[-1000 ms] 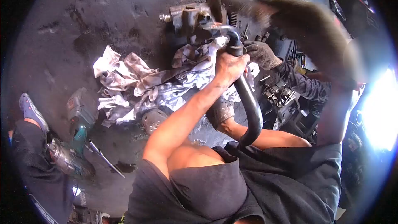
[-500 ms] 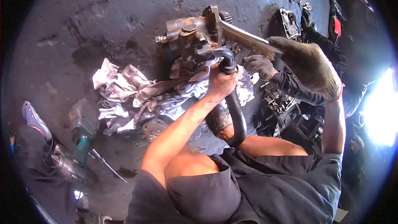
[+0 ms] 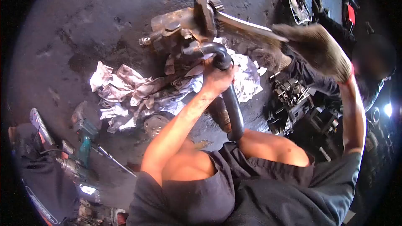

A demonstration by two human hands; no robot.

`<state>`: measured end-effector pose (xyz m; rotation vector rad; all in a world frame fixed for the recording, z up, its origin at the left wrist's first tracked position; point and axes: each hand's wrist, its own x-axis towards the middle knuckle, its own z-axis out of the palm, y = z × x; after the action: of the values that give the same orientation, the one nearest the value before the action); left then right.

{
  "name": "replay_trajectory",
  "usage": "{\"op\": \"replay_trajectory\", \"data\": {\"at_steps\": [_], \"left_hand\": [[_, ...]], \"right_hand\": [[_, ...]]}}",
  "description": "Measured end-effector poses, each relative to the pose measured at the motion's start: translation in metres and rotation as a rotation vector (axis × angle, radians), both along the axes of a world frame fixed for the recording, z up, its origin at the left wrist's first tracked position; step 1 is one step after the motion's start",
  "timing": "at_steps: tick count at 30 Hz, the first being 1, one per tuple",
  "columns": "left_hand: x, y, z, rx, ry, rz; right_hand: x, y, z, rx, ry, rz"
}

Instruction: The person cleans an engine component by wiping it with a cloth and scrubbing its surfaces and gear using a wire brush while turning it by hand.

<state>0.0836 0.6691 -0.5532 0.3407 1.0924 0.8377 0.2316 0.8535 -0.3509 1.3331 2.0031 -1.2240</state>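
Observation:
My bare left hand (image 3: 217, 78) is wrapped around a bent black pipe (image 3: 233, 109), which joins a greasy metal housing (image 3: 178, 21) with a small gear at its upper right. In a brown knit glove, my right hand (image 3: 316, 48) is closed on the end of a long, flat metal bar (image 3: 247, 26). The bar's far end reaches the housing's flange beside the gear; whether it touches cannot be made out. Crumpled, stained rags (image 3: 142, 88) lie below the housing. A co-worker's gloved hand (image 3: 268, 57), blurred, is under the bar, near the rags.
A green cordless power tool (image 3: 85, 136) with a long shaft lies at the lower left, by another person's leg (image 3: 46, 180). Metal engine parts (image 3: 291, 96) are on the right. A light metal cover (image 3: 298, 6) rests on the dark, oily floor (image 3: 104, 21).
The housing and the pipe in my left hand have shifted left and slightly up relative to the rags. The bar in my right hand has moved with them. The view has shifted a little.

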Motion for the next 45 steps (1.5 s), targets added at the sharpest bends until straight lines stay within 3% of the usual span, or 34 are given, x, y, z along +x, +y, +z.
{"op": "replay_trajectory", "data": {"at_steps": [1,2,6,9,10,13,14,17,18,19,21,24,27,28,29,32,35,36,40,41,42,45], "left_hand": [[0.0,0.003,0.004,-0.051,0.009,-0.053],[0.003,-0.003,-0.001,-0.017,-0.015,-0.032],[0.007,0.003,-0.005,0.017,0.062,0.017],[0.002,0.002,0.006,-0.037,0.068,-0.025],[0.004,0.004,0.004,-0.074,0.05,-0.005],[0.006,-0.005,0.006,-0.101,0.006,0.023],[0.006,0.0,0.004,-0.074,-0.009,0.039],[0.009,-0.005,-0.007,-0.049,-0.017,0.038],[0.008,-0.006,-0.008,-0.155,0.0,-0.021],[0.009,-0.007,-0.009,-0.153,-0.012,-0.032],[0.008,-0.004,0.001,-0.153,-0.035,0.073],[0.006,0.0,0.003,-0.143,0.015,0.013],[0.009,0.001,0.0,-0.104,-0.036,0.086],[0.009,-0.005,-0.003,-0.127,-0.034,0.057],[0.009,-0.011,-0.008,-0.155,-0.037,0.015],[0.011,-0.004,-0.019,-0.097,-0.012,-0.005],[0.006,0.003,-0.003,-0.161,-0.012,-0.012],[0.003,0.01,0.013,-0.153,0.005,0.012],[0.007,-0.006,0.0,-0.2,-0.099,0.061],[0.007,-0.001,-0.007,-0.182,-0.121,0.063],[0.006,0.005,0.012,-0.175,-0.034,0.075],[0.008,-0.009,-0.012,-0.098,-0.067,0.061]], "right_hand": [[-0.025,-0.005,-0.005,-0.089,-0.042,-0.14],[-0.033,-0.014,-0.03,-0.11,0.148,-0.094],[-0.018,-0.018,-0.068,0.09,0.326,0.021],[0.002,-0.017,-0.019,-0.002,0.223,-0.008],[0.0,-0.008,-0.023,0.052,0.283,0.063],[-0.036,-0.012,-0.044,-0.134,0.21,-0.095],[-0.038,-0.009,-0.078,-0.01,0.442,0.077],[-0.02,-0.031,-0.069,0.074,0.446,-0.14],[-0.016,-0.028,-0.045,-0.018,0.328,-0.151],[-0.013,-0.024,-0.02,-0.105,0.204,-0.154],[-0.003,-0.016,-0.008,-0.006,0.228,0.017],[-0.017,-0.016,-0.079,0.16,0.443,0.109],[-0.019,-0.001,-0.098,0.36,0.463,0.248],[-0.03,-0.006,-0.049,0.124,0.305,0.119],[-0.026,-0.007,-0.028,0.052,0.195,0.076],[-0.015,0.001,-0.006,0.014,0.046,0.193],[-0.054,-0.01,-0.044,0.029,0.09,0.094],[-0.069,-0.005,-0.064,0.217,0.143,0.25],[-0.036,-0.027,-0.03,0.079,0.282,-0.021],[-0.037,-0.012,-0.006,-0.023,0.084,0.078],[-0.033,-0.005,-0.011,0.06,0.195,0.139],[-0.046,0.007,-0.055,0.111,0.321,0.24]]}}
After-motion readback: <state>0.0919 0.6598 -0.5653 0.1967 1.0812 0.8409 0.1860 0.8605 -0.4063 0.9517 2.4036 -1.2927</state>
